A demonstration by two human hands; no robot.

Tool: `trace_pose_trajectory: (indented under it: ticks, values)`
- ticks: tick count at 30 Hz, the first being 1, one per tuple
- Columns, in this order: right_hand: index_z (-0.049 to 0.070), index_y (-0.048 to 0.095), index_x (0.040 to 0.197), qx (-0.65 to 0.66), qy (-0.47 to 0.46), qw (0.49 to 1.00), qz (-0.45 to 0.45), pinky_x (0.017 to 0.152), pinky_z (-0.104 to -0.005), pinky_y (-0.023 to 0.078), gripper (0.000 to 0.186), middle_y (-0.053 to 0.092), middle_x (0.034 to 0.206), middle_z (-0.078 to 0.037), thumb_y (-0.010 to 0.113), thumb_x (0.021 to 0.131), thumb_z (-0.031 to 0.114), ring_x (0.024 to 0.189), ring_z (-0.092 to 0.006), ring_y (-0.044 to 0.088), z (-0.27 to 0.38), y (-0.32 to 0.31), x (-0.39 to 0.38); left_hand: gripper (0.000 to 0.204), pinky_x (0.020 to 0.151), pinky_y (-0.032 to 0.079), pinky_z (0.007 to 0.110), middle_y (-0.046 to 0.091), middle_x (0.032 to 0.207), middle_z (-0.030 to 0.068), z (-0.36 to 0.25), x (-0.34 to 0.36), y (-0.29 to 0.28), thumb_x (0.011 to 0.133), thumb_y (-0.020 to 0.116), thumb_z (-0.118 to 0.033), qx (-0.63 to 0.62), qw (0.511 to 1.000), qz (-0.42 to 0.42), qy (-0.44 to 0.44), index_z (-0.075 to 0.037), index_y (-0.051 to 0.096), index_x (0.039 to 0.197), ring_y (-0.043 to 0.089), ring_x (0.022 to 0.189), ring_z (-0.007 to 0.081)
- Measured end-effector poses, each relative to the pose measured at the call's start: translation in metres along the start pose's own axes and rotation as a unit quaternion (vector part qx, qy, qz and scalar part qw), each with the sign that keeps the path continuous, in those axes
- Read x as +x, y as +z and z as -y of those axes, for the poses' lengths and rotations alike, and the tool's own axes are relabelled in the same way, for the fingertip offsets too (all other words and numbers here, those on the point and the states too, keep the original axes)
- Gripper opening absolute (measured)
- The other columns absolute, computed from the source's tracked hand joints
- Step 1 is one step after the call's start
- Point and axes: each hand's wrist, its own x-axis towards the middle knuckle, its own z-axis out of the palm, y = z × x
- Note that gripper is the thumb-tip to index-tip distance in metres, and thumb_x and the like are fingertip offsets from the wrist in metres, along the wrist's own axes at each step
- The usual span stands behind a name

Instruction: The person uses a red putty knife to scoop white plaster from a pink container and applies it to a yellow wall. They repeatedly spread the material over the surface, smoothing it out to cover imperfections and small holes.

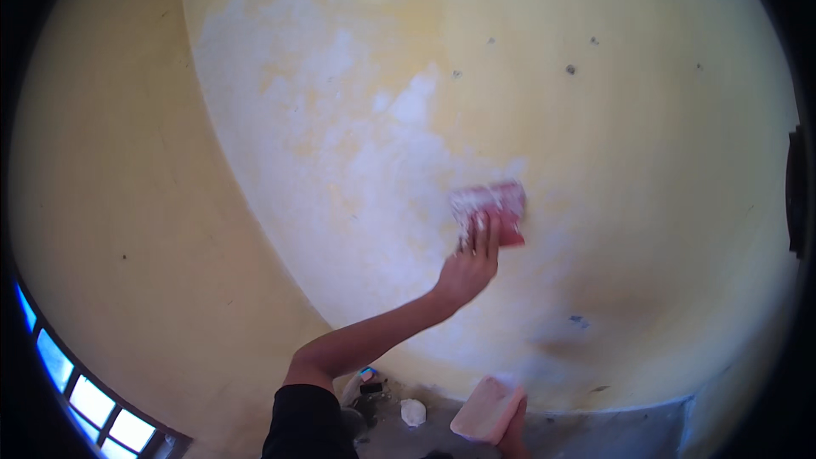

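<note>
My left hand point(469, 276) reaches up from the lower left, its fingers closed on a red putty spreader point(510, 223). The flat, roughly rectangular blade is smeared with white paste and lies against or very near the wall point(646, 161). Around and left of it spreads a patchy white coat point(374, 187) over the yellow surface. Low in the picture, my right hand point(515, 437) grips the right edge of a pale pink, flat board or shallow tray point(484, 410). Most of that hand is cut off by the lower edge.
A yellow side wall point(127, 161) meets the coated wall at a corner on the left. Bright window panes point(89, 399) show at lower left. On the grey floor point(586, 435) are a white lump or bag point(413, 412) and dark clutter point(365, 404). Small marks dot the wall.
</note>
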Motion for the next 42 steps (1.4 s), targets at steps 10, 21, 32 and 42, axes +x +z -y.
trace_pose_trajectory:
  ticks: [10, 21, 32, 42]
  values:
    - [0.013, 0.045, 0.143, 0.072, 0.009, 0.997, -0.014, 0.107, -0.0462, 0.043, 0.071, 0.055, 0.136, -0.007, 0.032, 0.098, 0.068, 0.126, -0.0265, 0.053, -0.041, -0.092, 0.022, 0.044, 0.058, 0.053, 0.038, 0.071, 0.09, 0.0198, 0.143, 0.064, -0.09, 0.084, 0.055, 0.007, -0.141, 0.909, -0.033, -0.391, -0.003, 0.065, 0.127, 0.07, 0.068, 0.0321]
    - [0.014, 0.048, 0.139, -0.008, 0.007, 1.0, -0.027, 0.106, -0.046, 0.045, 0.069, 0.058, 0.132, -0.006, 0.036, 0.097, 0.068, 0.122, -0.026, 0.056, -0.031, -0.086, 0.019, 0.063, 0.06, 0.06, 0.035, 0.059, 0.126, 0.0325, 0.003, 0.108, -0.059, 0.076, 0.057, 0.001, -0.169, 0.972, 0.082, -0.139, 0.013, 0.045, 0.137, 0.074, 0.087, 0.0313]
    - [0.015, 0.048, 0.138, 0.105, 0.001, 0.994, -0.013, 0.104, -0.0442, 0.046, 0.067, 0.058, 0.129, -0.005, 0.037, 0.097, 0.067, 0.122, -0.024, 0.056, -0.026, -0.098, 0.018, 0.057, 0.074, 0.061, 0.037, 0.057, 0.131, 0.0318, 0.049, 0.08, -0.015, 0.081, 0.055, 0.002, -0.008, 0.983, 0.057, -0.173, 0.011, 0.048, 0.137, 0.066, 0.111, 0.0394]
    - [0.016, 0.047, 0.139, 0.114, -0.001, 0.993, 0.007, 0.105, -0.0436, 0.045, 0.065, 0.057, 0.132, -0.003, 0.036, 0.098, 0.065, 0.122, -0.0236, 0.056, -0.002, -0.059, 0.006, 0.052, 0.077, 0.06, 0.034, 0.067, 0.119, 0.0228, 0.017, 0.01, -0.1, 0.084, 0.058, 0.002, -0.345, 0.87, 0.245, -0.253, 0.0, 0.054, 0.136, 0.072, 0.093, 0.03]
